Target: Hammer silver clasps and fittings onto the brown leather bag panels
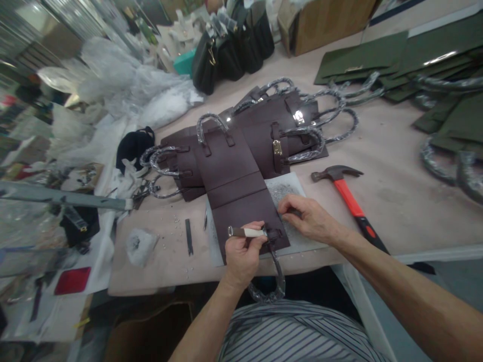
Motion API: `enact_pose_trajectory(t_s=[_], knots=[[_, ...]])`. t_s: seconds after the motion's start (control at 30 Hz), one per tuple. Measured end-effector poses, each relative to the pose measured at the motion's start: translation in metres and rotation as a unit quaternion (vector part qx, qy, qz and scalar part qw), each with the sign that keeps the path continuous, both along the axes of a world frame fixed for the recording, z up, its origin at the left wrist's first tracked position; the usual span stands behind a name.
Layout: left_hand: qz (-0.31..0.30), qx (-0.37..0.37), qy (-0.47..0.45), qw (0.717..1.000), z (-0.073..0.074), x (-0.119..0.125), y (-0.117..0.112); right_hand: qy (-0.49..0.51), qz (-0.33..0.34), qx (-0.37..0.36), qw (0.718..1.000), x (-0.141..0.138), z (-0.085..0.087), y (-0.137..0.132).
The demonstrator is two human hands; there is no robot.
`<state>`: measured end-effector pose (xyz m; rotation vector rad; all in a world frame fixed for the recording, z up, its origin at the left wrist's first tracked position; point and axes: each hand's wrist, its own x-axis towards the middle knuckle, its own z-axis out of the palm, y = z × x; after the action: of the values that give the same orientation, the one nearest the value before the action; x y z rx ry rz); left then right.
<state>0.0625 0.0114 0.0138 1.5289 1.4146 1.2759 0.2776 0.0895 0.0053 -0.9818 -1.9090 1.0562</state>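
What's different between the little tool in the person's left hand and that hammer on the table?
The small tool is gripped in the left hand over the brown leather panel; the hammer lies untouched on the table. The small tool is short, with a pale wrap and metal end; the hammer is longer, with a red and black handle. Both are hand tools.

leather panel (241, 201) dark maroon | hammer (349, 193) handle red-black | shirt (294, 332) grey-striped

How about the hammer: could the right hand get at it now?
Probably yes. The hammer lies on the table just beside the right hand, with nothing between them; that hand only rests on the panel.
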Motion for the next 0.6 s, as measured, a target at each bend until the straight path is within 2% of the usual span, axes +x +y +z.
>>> enact_pose_trajectory(t_s=[0.27, 0.43, 0.6], knots=[[-0.011, 0.028, 0.028, 0.999, -0.0015, -0.0007, 0.0003, -0.009, 0.000, -0.003, 1.000, -0.0007, 0.0019, -0.0020], [-0.046, 0.095, 0.067, 0.992, -0.0016, 0.0000, 0.0016, -0.013, -0.011, -0.008, 1.000, -0.0014, 0.0029, -0.0028], [-0.034, 0.070, 0.114, 0.990, 0.0037, 0.0033, 0.0069, -0.009, -0.013, -0.004, 1.000, -0.0032, 0.0047, -0.0032]])
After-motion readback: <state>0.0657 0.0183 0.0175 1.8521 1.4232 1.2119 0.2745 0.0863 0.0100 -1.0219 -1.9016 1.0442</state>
